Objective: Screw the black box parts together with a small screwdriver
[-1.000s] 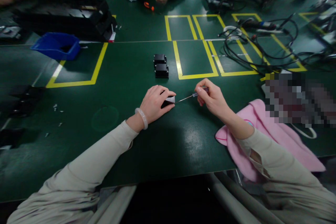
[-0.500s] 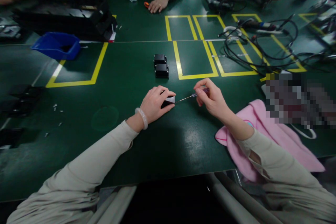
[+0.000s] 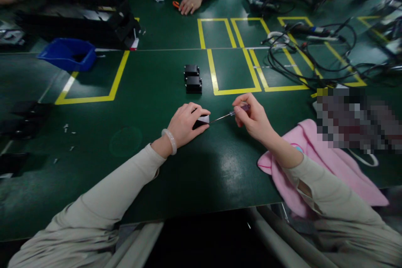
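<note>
My left hand point(image 3: 186, 124) is closed over a small black block point(image 3: 203, 119) and holds it against the green table point(image 3: 201, 184). Much of the block is hidden under the fingers. Between the fingers of my right hand point(image 3: 253, 116) is the handle of a screwdriver point(image 3: 232, 113), its thin shaft slanting left and down. The tip reaches the block's right side; whether it sits in a screw is too small to tell. Beyond my left hand stand two similar black blocks point(image 3: 193, 84), one behind the other.
Loose screws point(image 3: 71, 148) and dark parts point(image 3: 25, 121) lie at left. A blue bin point(image 3: 70, 55) stands behind them, near a long black housing point(image 3: 78, 19). Cables point(image 3: 301, 60) spread at right, above a pink cloth point(image 3: 326, 167). Co-workers' hands point(image 3: 190, 3) are across the table.
My hands, the block and the screwdriver look almost unmoved. Across the table, a co-worker's hand at upper left has lowered toward the black housing.
</note>
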A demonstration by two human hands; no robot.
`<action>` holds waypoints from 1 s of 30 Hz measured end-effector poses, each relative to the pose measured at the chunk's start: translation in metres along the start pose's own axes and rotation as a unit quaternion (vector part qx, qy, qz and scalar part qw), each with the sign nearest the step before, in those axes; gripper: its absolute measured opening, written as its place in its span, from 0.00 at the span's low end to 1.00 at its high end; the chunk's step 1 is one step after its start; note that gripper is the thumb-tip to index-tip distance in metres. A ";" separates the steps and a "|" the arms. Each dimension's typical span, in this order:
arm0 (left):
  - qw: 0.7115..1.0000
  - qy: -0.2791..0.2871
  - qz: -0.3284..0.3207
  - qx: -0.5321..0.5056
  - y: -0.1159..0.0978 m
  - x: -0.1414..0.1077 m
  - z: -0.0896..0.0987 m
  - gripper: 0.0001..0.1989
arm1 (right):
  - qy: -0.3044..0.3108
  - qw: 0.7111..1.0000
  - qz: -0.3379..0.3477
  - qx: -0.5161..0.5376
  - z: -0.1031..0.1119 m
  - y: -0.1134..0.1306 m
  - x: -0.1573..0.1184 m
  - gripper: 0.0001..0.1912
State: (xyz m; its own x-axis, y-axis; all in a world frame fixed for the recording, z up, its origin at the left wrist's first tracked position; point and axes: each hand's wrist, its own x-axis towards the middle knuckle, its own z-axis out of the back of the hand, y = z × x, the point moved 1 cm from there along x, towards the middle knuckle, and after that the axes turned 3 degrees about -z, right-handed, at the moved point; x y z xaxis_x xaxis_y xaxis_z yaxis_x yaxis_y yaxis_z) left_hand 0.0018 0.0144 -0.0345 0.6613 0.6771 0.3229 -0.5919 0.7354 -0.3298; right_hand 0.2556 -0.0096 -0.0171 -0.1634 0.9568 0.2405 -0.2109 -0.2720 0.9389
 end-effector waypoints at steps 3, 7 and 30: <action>1.000 0.000 0.001 -0.001 0.000 0.000 0.000 0.16 | 0.003 1.000 -0.002 -0.009 0.001 0.000 0.000 0.15; 1.000 -0.002 -0.002 -0.003 0.000 0.000 0.000 0.16 | 0.009 1.000 -0.002 -0.020 0.001 0.000 0.001 0.17; 1.000 -0.015 -0.011 0.002 0.002 -0.001 -0.001 0.16 | 0.023 1.000 0.006 -0.004 0.001 -0.001 0.001 0.18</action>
State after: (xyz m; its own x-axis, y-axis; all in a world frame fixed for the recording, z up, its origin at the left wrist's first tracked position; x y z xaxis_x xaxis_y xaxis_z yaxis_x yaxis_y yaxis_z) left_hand 0.0009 0.0148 -0.0367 0.6602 0.6609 0.3569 -0.5786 0.7505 -0.3192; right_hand 0.2567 -0.0084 -0.0172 -0.2101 0.9478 0.2399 -0.2159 -0.2843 0.9341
